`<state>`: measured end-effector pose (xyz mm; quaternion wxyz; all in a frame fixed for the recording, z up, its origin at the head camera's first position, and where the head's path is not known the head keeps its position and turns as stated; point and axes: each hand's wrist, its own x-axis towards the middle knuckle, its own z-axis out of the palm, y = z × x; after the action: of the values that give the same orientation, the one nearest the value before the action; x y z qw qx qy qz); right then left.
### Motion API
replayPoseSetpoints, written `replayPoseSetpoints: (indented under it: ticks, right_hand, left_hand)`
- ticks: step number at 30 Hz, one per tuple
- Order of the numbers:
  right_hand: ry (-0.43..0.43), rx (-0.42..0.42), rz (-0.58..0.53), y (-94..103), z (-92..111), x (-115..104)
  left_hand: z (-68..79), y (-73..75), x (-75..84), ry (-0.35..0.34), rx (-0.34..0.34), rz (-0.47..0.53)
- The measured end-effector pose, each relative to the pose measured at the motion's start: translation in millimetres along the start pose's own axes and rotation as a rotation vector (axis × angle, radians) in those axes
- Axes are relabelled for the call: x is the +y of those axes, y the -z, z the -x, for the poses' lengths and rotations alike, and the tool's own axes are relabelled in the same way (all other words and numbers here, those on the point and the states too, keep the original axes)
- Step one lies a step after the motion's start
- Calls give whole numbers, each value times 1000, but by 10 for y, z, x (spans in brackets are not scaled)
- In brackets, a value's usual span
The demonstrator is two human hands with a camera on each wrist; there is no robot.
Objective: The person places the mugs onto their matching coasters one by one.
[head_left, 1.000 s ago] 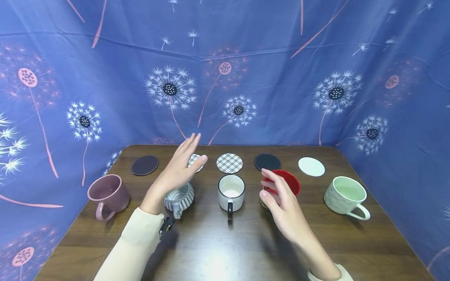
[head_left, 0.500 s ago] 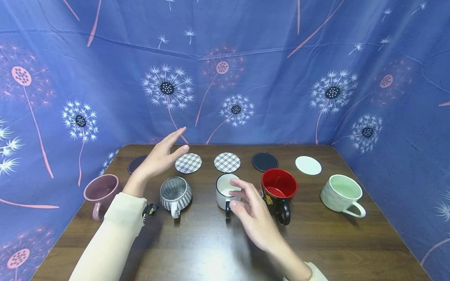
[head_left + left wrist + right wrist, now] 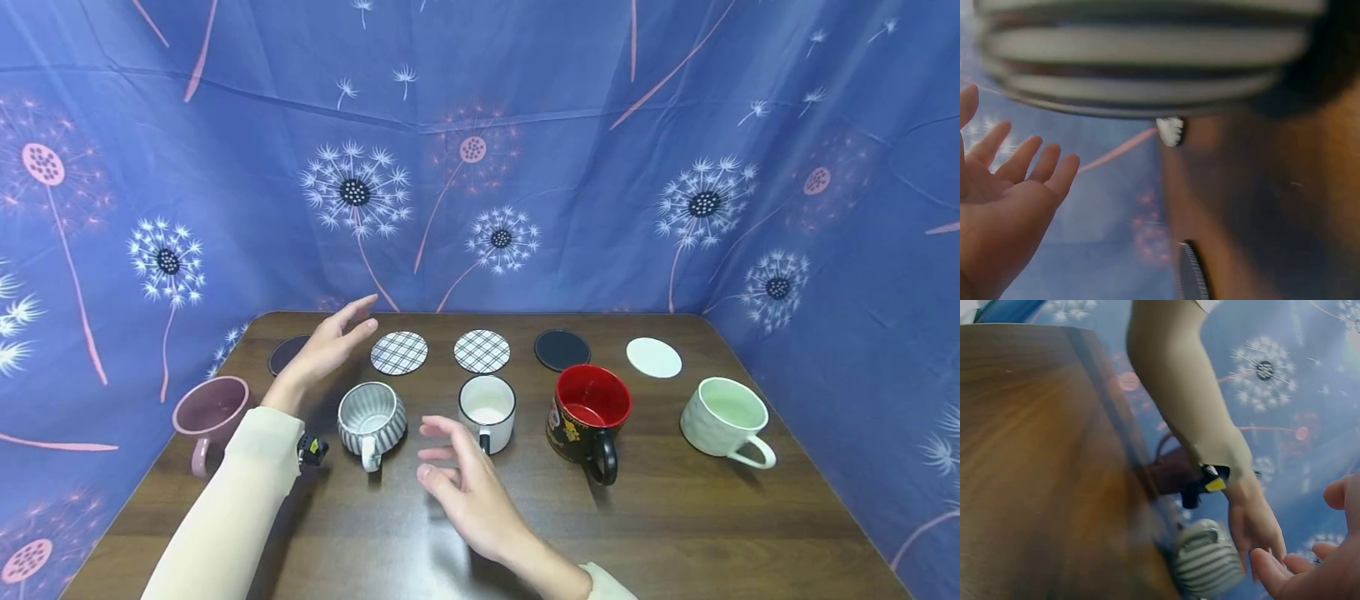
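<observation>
My left hand [image 3: 318, 357] hovers with relaxed fingers between the purple mug [image 3: 216, 408] and the grey ribbed mug [image 3: 371, 417], over the leftmost dark coaster [image 3: 283, 357] and partly covering it. In the left wrist view, the ribbed mug [image 3: 1147, 56] looms close and blurred, and the palm [image 3: 1007, 212] holds nothing. My right hand [image 3: 472, 498], fingers loosely bent and holding nothing, is above the table just in front of the white mug [image 3: 487, 404], overlapping its black handle. The right wrist view catches its fingertips [image 3: 1266, 565] at the lower right.
To the right stand a red-lined black mug [image 3: 588, 417] and a pale green mug [image 3: 723, 417]. Behind the mugs lie two plaid coasters [image 3: 399, 353], a black coaster [image 3: 562, 350] and a white coaster [image 3: 654, 357]. A blue dandelion cloth [image 3: 480, 83] hangs behind the table [image 3: 675, 533].
Both hands have moved left: the right from over the red-lined mug past the white mug, the left from over the ribbed mug towards the purple one. The mugs stay in place.
</observation>
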<state>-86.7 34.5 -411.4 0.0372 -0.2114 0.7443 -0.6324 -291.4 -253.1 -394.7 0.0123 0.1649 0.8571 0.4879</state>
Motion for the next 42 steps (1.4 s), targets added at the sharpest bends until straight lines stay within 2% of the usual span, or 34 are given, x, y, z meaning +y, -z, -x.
replayPoseSetpoints:
  ticks: [6,11,16,24,29,35,42]
  right_hand:
    - [-50,-66,37,-161,-25,128]
    - [-96,-89,54,-229,-124,191]
    - [-141,-127,17,-269,-192,180]
    - [-213,-138,-51,-314,-208,186]
    - [-226,-139,-75,-310,-226,205]
    - [-233,-139,-81,-303,-236,199]
    - [-248,-125,-114,-331,-247,194]
  left_hand:
    - [-37,-65,-258,35,-30,55]
    - [-80,-105,-391,68,-53,33]
    - [-81,-137,-496,86,-86,31]
    - [-77,-151,-582,64,-128,61]
    - [-128,-164,-602,91,-137,66]
    - [-188,-167,-662,143,-111,129]
    - [-177,-167,-748,140,-131,195]
